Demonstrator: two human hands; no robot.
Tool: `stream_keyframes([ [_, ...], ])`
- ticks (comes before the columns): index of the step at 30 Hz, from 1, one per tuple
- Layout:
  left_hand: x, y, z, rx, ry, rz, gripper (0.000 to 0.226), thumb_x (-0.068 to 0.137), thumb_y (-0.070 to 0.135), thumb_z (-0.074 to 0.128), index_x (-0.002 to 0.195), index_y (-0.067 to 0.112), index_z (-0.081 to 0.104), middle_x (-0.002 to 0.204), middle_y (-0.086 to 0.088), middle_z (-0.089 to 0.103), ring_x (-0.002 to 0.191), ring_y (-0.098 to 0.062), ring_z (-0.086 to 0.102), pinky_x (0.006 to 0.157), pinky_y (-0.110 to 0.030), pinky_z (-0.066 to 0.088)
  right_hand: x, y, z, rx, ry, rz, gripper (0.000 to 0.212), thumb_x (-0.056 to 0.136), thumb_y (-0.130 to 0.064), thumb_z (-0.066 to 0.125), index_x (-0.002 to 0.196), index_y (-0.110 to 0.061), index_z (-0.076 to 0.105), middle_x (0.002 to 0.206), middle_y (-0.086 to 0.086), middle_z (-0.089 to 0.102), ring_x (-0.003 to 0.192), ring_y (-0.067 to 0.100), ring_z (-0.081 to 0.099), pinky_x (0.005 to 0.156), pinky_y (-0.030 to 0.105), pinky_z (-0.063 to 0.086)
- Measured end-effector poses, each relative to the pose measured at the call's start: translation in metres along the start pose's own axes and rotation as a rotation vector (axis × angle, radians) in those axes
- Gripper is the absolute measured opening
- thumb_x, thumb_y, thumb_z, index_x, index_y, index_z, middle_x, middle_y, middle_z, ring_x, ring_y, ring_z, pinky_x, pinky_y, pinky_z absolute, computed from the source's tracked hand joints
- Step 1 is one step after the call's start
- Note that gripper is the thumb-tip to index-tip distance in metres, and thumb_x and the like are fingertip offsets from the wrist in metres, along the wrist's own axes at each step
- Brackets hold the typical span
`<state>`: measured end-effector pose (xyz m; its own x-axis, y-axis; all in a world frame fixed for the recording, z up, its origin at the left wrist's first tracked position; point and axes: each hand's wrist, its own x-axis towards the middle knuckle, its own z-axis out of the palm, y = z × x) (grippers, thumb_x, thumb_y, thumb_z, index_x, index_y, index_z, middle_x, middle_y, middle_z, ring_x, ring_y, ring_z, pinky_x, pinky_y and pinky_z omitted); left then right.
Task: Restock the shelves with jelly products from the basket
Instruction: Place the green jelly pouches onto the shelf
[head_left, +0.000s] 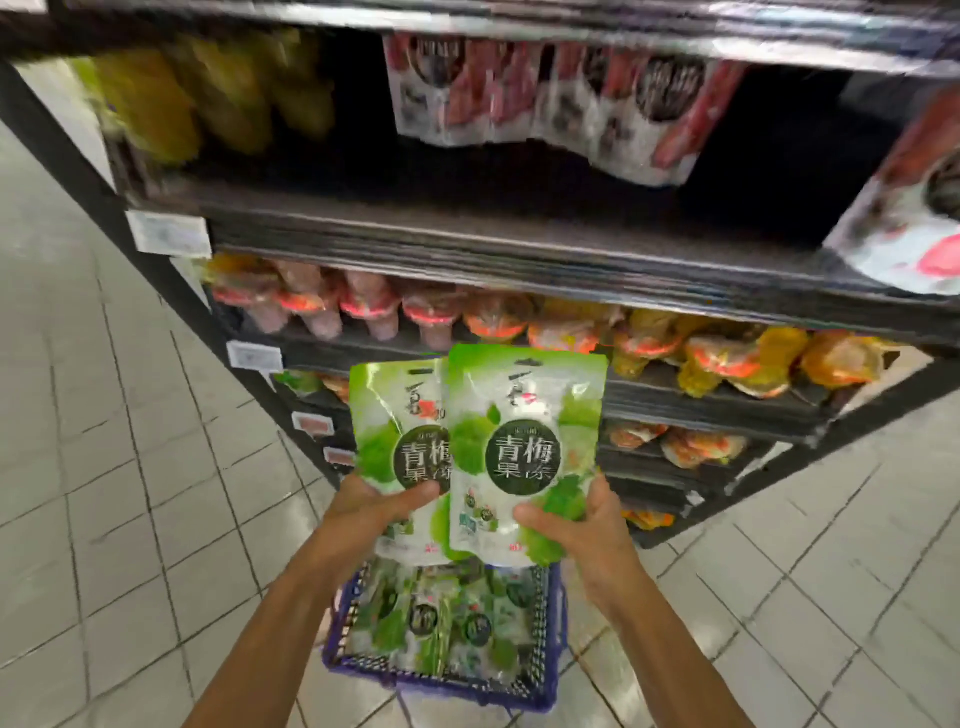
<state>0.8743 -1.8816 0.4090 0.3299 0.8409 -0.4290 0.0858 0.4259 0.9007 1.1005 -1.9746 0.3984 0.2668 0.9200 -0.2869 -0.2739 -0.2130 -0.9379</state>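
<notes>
Two green-and-white jelly pouches stand upright in front of me, above the basket. My left hand (371, 506) grips the left pouch (395, 426) at its lower part, thumb across the front. The right pouch (524, 441) overlaps the left one and is held low down by my right hand (574, 525). Below them on the floor stands a blue mesh basket (540, 699) with several more green jelly pouches (447, 618) lying in it. The black shelf (467, 244) ahead has a dark open gap on its upper level.
Blurred yellow-green bags (208, 98) and red-white pouches (545, 98) fill the upper level. Another red-white pouch (914, 218) leans at the far right. Lower levels carry red and orange jelly cups (561, 327). Grey floor tiles (114, 493) spread left and right of the rack.
</notes>
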Motion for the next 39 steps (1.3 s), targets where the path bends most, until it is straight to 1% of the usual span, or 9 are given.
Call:
stream_keyframes([
  [5, -0.033, 0.107, 0.008, 0.008, -0.031, 0.212, 0.059, 0.053, 0.037, 0.094, 0.106, 0.021, 0.074, 0.106, -0.002, 0.076, 0.096, -0.019, 0.073, 0.074, -0.029, 0.059, -0.023, -0.11, 0.02, -0.051, -0.012, -0.162, 0.061, 0.049, -0.034, 0.094, 0.103, -0.046, 0.068, 0.105, -0.004, 0.076, 0.092, 0.014, 0.073, 0.068, 0.024, 0.058],
  [8, -0.054, 0.159, 0.015, 0.021, -0.066, 0.324, 0.04, 0.063, 0.033, 0.087, 0.102, 0.031, 0.076, 0.104, 0.002, 0.077, 0.095, -0.015, 0.073, 0.073, -0.023, 0.056, -0.039, -0.158, 0.028, -0.001, 0.001, -0.232, 0.075, 0.05, -0.036, 0.095, 0.118, -0.033, 0.064, 0.107, 0.001, 0.075, 0.096, 0.019, 0.072, 0.074, 0.029, 0.058],
  [10, -0.068, 0.191, 0.022, 0.001, -0.065, 0.394, 0.035, 0.067, 0.031, 0.088, 0.099, 0.036, 0.076, 0.104, 0.003, 0.077, 0.095, -0.014, 0.073, 0.077, -0.026, 0.057, -0.049, -0.184, 0.031, 0.06, 0.017, -0.277, 0.075, 0.053, -0.03, 0.094, 0.12, -0.023, 0.064, 0.107, 0.003, 0.075, 0.094, 0.02, 0.072, 0.076, 0.032, 0.056],
  [13, -0.084, 0.23, 0.033, -0.091, -0.054, 0.448, 0.035, 0.061, 0.036, 0.082, 0.094, 0.027, 0.079, 0.102, -0.004, 0.077, 0.094, -0.021, 0.074, 0.085, -0.04, 0.058, -0.064, -0.222, 0.034, 0.158, 0.048, -0.356, 0.064, 0.058, -0.025, 0.085, 0.118, -0.015, 0.064, 0.098, 0.006, 0.074, 0.082, 0.018, 0.07, 0.065, 0.027, 0.056],
  [17, -0.105, 0.274, 0.052, -0.115, -0.115, 0.496, 0.048, 0.056, 0.046, 0.083, 0.097, 0.024, 0.078, 0.103, -0.005, 0.077, 0.094, -0.023, 0.074, 0.083, -0.042, 0.058, -0.085, -0.273, 0.035, 0.161, 0.068, -0.505, 0.074, 0.059, -0.016, 0.085, 0.128, -0.011, 0.057, 0.119, 0.015, 0.07, 0.107, 0.033, 0.068, 0.087, 0.05, 0.056],
  [23, -0.121, 0.333, 0.079, -0.099, -0.176, 0.621, 0.06, 0.061, 0.059, 0.078, 0.11, 0.024, 0.072, 0.105, -0.001, 0.076, 0.098, -0.019, 0.073, 0.086, -0.039, 0.055, -0.111, -0.338, 0.018, 0.093, 0.167, -0.706, 0.07, 0.046, -0.034, 0.097, 0.11, -0.023, 0.07, 0.109, 0.01, 0.074, 0.098, 0.028, 0.072, 0.074, 0.034, 0.059],
  [29, -0.119, 0.391, 0.118, -0.015, -0.249, 0.735, 0.07, 0.041, 0.071, 0.085, 0.097, 0.029, 0.077, 0.098, -0.004, 0.078, 0.09, -0.022, 0.075, 0.068, -0.036, 0.061, -0.113, -0.396, -0.01, 0.021, 0.283, -0.84, 0.077, 0.045, -0.046, 0.095, 0.113, -0.022, 0.067, 0.106, 0.005, 0.075, 0.1, 0.025, 0.072, 0.077, 0.032, 0.059],
  [34, -0.111, 0.429, 0.157, -0.048, -0.239, 0.823, 0.046, 0.055, 0.057, 0.084, 0.092, 0.03, 0.078, 0.094, -0.003, 0.078, 0.087, -0.021, 0.075, 0.062, -0.024, 0.059, -0.111, -0.439, -0.037, -0.06, 0.322, -0.958, 0.071, 0.042, -0.054, 0.094, 0.106, -0.04, 0.068, 0.104, -0.004, 0.076, 0.094, 0.013, 0.073, 0.071, 0.022, 0.058],
  [39, -0.11, 0.466, 0.192, -0.064, -0.228, 0.886, 0.036, 0.062, 0.051, 0.075, 0.092, 0.032, 0.078, 0.094, -0.003, 0.078, 0.085, -0.021, 0.076, 0.06, -0.025, 0.059, -0.106, -0.49, -0.069, -0.088, 0.302, -1.05, 0.063, 0.047, -0.044, 0.094, 0.105, -0.034, 0.07, 0.099, 0.0, 0.077, 0.089, 0.018, 0.074, 0.063, 0.023, 0.058],
])
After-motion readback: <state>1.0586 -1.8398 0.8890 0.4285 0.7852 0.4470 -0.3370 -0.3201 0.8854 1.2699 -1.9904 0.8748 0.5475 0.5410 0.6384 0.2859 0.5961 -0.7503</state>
